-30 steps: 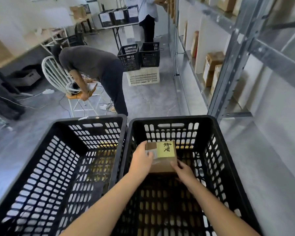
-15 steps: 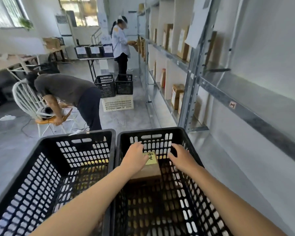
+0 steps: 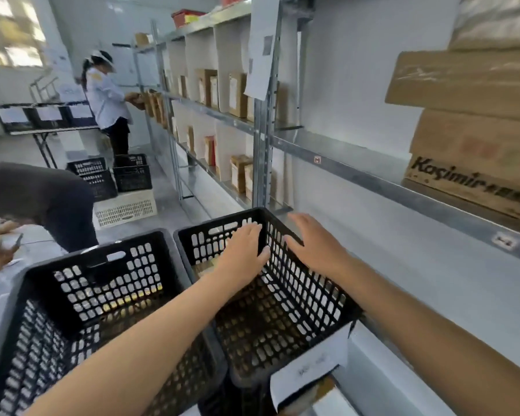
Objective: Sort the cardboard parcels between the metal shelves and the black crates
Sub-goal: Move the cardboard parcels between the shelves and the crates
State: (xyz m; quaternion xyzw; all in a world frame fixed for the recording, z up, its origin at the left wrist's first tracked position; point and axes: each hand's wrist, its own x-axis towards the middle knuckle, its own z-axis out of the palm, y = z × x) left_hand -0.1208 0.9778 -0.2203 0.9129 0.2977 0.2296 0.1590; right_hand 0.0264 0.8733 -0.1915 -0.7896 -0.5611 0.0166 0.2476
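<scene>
Two black crates stand side by side before me: the left crate (image 3: 81, 280) and the right crate (image 3: 297, 298). My left hand (image 3: 246, 250) hovers over the right crate with straight fingers, holding nothing. My right hand (image 3: 315, 241) is spread open above that crate's right wall. A small cardboard parcel (image 3: 206, 267) lies low in the right crate, mostly hidden under my left hand. The metal shelves (image 3: 357, 172) run along the right, holding upright cardboard parcels (image 3: 237, 94) further back.
Large cardboard boxes (image 3: 475, 130) are stacked on the near right shelf. A person in a dark top (image 3: 42, 199) bends over at left. Another person in white (image 3: 105, 97) stands at the far shelves beside more crates (image 3: 111, 178). A paper label (image 3: 309, 367) hangs on the right crate.
Both hands let go of the parcel, which now lies in the right crate, and lifted up and open. My view swung up and right towards the shelves.
</scene>
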